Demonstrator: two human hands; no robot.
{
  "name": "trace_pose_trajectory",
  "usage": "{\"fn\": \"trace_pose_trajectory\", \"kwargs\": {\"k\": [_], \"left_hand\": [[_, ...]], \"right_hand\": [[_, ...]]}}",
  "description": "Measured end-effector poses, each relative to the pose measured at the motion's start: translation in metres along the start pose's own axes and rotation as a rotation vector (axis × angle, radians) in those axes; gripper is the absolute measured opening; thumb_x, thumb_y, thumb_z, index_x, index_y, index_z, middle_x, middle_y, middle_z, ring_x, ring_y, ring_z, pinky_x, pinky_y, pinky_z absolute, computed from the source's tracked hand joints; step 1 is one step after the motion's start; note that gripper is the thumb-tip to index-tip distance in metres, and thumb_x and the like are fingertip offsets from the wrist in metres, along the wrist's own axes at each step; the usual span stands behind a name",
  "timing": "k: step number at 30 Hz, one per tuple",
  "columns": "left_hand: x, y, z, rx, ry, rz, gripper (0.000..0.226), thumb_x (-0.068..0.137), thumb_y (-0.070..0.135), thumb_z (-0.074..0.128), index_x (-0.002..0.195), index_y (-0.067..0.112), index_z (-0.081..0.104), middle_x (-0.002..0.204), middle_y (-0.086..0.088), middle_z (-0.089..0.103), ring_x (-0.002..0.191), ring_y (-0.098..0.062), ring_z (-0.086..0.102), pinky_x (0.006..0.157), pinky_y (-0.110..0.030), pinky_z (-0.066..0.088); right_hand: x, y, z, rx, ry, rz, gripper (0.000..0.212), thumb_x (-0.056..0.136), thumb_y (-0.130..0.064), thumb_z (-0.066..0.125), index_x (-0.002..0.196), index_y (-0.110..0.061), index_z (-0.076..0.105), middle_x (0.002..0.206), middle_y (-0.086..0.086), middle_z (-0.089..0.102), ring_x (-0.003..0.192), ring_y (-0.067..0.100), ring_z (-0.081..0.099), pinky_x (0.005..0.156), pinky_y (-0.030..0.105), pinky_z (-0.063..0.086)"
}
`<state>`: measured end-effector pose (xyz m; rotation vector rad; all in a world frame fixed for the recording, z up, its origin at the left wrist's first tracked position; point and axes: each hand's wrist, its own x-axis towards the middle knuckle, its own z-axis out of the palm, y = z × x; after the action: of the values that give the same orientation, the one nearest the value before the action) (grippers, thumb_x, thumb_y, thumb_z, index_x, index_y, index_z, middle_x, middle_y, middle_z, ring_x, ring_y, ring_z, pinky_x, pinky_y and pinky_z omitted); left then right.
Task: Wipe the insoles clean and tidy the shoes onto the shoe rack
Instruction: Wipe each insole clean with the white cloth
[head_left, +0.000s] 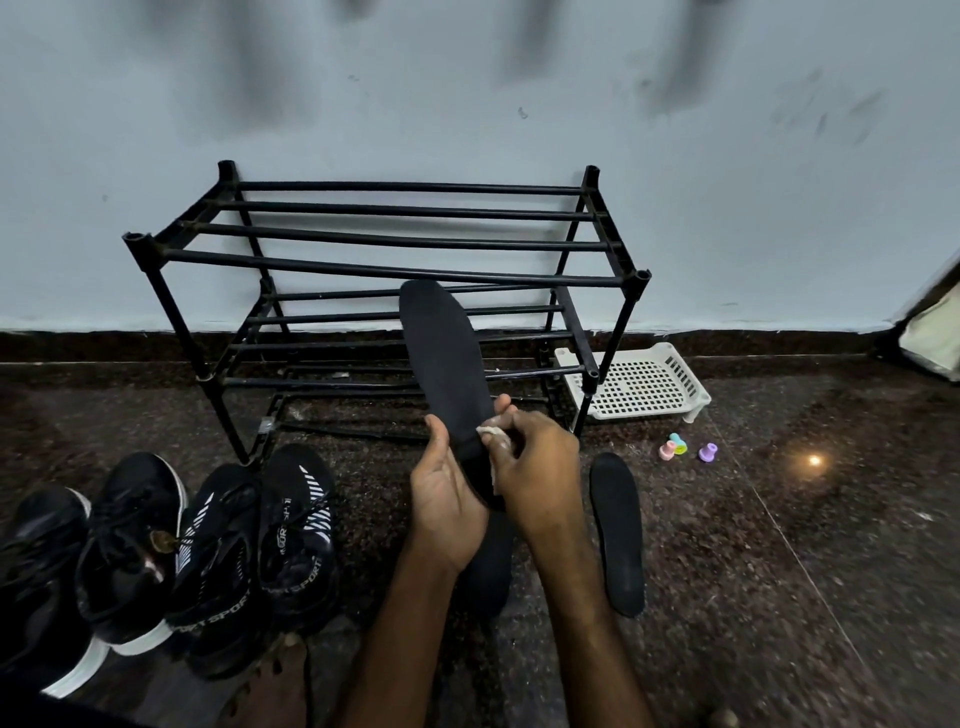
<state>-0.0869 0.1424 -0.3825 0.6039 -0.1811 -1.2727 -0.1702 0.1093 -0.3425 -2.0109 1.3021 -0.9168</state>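
Insole first: the long black foam insole is held up off the floor at a tilt. Its toe end points toward the black metal-tube shoe rack and overlaps the rack's lower bars on my feed. I see the left hand curled around the heel end from the left, thumb lying up along the edge. The right hand pinches a small crumpled white cloth and presses it on the insole's top face, just above the heel. So both hands are full: one has the insole, the other the cloth.

A second flat black insole lies on the dark speckled stone floor, just right of the right forearm. Under the wrists there is another dark shape, and I cannot tell what it is.

Over on the left, four shoes stand in a row on the floor in front of the rack: two black lace-up sneakers with white soles and two black knit sport shoes with white stripes. A white perforated plastic tray sits beside the rack's right leg, with small pastel plastic pieces near it.
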Motion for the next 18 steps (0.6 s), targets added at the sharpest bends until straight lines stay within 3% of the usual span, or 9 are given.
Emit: {"fn": "trace_pose_trajectory", "kwargs": {"k": [2,4,7,9,12,15,18], "left_hand": [[0.0,0.001,0.001,0.019,0.0,-0.026,0.072,0.1,0.055,0.027,0.14,-0.002,0.047,0.14,-0.018,0.054,0.13,-0.025,0.053,0.106,-0.036,0.045],[-0.001,-0.001,0.002,0.039,-0.011,-0.019,0.07,0.101,0.055,0.024,0.138,0.002,0.052,0.14,-0.013,0.056,0.131,-0.023,0.052,0.108,-0.037,0.041],[0.0,-0.004,0.006,0.054,-0.027,0.035,0.059,0.102,0.047,0.027,0.124,0.011,0.068,0.138,-0.01,0.059,0.129,-0.02,0.054,0.105,-0.032,0.045],[-0.001,-0.003,0.01,0.066,-0.027,0.033,0.058,0.103,0.046,0.028,0.135,0.009,0.058,0.145,-0.01,0.052,0.134,-0.018,0.049,0.114,-0.033,0.034],[-0.002,0.006,0.009,0.011,-0.047,-0.019,0.06,0.104,0.046,0.027,0.145,0.005,0.042,0.149,-0.012,0.046,0.137,-0.021,0.045,0.117,-0.037,0.025],[-0.005,0.011,0.005,-0.033,-0.033,-0.028,0.059,0.105,0.044,0.024,0.146,0.007,0.043,0.148,-0.013,0.048,0.137,-0.028,0.045,0.118,-0.044,0.026],[-0.006,0.007,0.005,-0.086,-0.058,-0.07,0.057,0.106,0.044,0.024,0.147,0.008,0.043,0.15,-0.014,0.046,0.14,-0.028,0.041,0.119,-0.044,0.025]], "right_hand": [[-0.005,-0.001,-0.002,0.127,-0.103,-0.007,0.008,0.086,-0.017,0.073,0.093,-0.017,0.076,0.087,-0.009,0.073,0.078,0.0,0.066,0.072,0.014,0.052],[-0.008,-0.004,0.001,0.182,-0.147,-0.019,0.007,0.084,-0.017,0.074,0.091,-0.017,0.077,0.085,-0.008,0.074,0.077,0.001,0.068,0.073,0.019,0.055],[-0.001,0.001,0.005,0.042,0.061,-0.017,0.005,0.087,-0.018,0.07,0.091,-0.019,0.074,0.091,-0.007,0.071,0.083,0.007,0.065,0.076,0.026,0.052],[0.001,0.003,0.006,0.043,0.119,-0.056,0.006,0.088,-0.015,0.069,0.091,-0.018,0.073,0.093,-0.005,0.069,0.087,0.006,0.062,0.078,0.021,0.048],[0.0,0.002,0.007,0.154,0.001,-0.171,0.008,0.086,-0.011,0.071,0.091,-0.015,0.075,0.093,-0.007,0.07,0.09,0.001,0.064,0.085,0.01,0.044],[0.002,0.005,-0.005,0.209,-0.215,-0.215,0.01,0.084,-0.01,0.073,0.092,-0.015,0.077,0.095,-0.007,0.072,0.091,0.002,0.066,0.083,0.013,0.049],[0.008,0.012,-0.008,0.03,-0.1,-0.185,0.011,0.085,-0.011,0.071,0.092,-0.017,0.077,0.093,-0.007,0.07,0.087,0.005,0.064,0.081,0.024,0.053]]}}
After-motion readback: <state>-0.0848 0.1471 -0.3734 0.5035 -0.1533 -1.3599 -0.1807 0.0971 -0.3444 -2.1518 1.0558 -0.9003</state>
